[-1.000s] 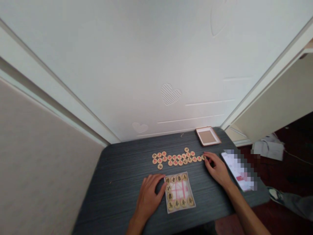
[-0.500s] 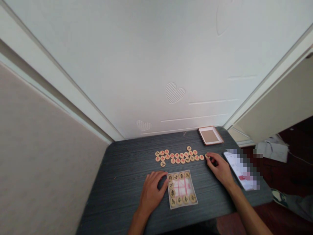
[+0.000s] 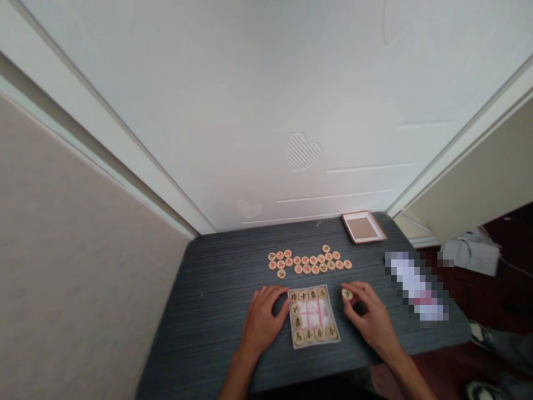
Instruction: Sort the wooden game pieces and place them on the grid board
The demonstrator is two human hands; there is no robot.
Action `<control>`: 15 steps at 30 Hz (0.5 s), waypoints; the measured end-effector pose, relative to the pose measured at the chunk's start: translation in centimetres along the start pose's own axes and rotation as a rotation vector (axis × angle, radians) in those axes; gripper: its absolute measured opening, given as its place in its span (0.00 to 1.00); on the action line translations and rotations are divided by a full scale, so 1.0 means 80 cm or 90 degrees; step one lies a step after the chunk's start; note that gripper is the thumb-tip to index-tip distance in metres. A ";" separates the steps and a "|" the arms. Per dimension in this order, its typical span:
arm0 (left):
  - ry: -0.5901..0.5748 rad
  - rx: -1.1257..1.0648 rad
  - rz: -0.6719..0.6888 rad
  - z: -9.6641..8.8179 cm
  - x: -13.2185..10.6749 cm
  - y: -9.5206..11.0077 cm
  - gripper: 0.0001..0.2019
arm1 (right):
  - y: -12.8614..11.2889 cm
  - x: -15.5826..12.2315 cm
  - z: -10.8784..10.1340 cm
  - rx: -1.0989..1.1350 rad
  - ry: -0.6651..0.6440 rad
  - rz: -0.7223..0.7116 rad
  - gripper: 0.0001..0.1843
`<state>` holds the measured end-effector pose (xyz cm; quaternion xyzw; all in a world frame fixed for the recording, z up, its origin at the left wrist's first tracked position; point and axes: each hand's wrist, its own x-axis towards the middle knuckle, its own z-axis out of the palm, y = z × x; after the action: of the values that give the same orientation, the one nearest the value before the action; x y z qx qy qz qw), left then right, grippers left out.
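A small square tray with red lines lies on the dark table; round wooden chess pieces line its top, left and bottom edges. My left hand rests flat beside the tray's left edge, fingers touching it. My right hand is just right of the tray, its fingertips pinching one round piece with a dark mark. A double row of several more pieces, red-marked and dark-marked, lies farther back on the table.
A shallow box lid with a brown inside sits at the table's back right corner. A blurred flat object lies near the right edge. A white panel with heart shapes rises right behind the table.
My right hand took the end piece from the right of the row and carried it toward me, to beside the tray. The left hand stayed at the tray's edge.
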<state>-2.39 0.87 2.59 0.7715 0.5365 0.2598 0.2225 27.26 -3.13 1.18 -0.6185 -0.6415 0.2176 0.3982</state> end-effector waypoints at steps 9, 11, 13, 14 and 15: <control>0.005 -0.010 -0.004 0.001 0.000 0.000 0.10 | -0.014 -0.006 0.019 0.055 -0.011 0.008 0.14; 0.007 -0.012 -0.003 0.000 0.000 0.000 0.10 | -0.010 -0.009 0.020 0.059 -0.016 0.014 0.15; 0.007 -0.014 -0.002 0.000 0.001 0.000 0.10 | -0.007 -0.011 0.021 0.064 -0.024 0.024 0.15; 0.007 -0.015 -0.002 0.000 0.001 0.000 0.10 | -0.005 -0.012 0.022 0.069 -0.026 0.031 0.15; 0.007 -0.014 -0.003 0.000 0.001 0.001 0.10 | -0.004 -0.014 0.022 0.075 -0.027 0.038 0.15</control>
<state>-2.35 0.91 2.64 0.7663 0.5367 0.2695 0.2284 25.60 -3.84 0.11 -0.6080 -0.6174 0.2799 0.4133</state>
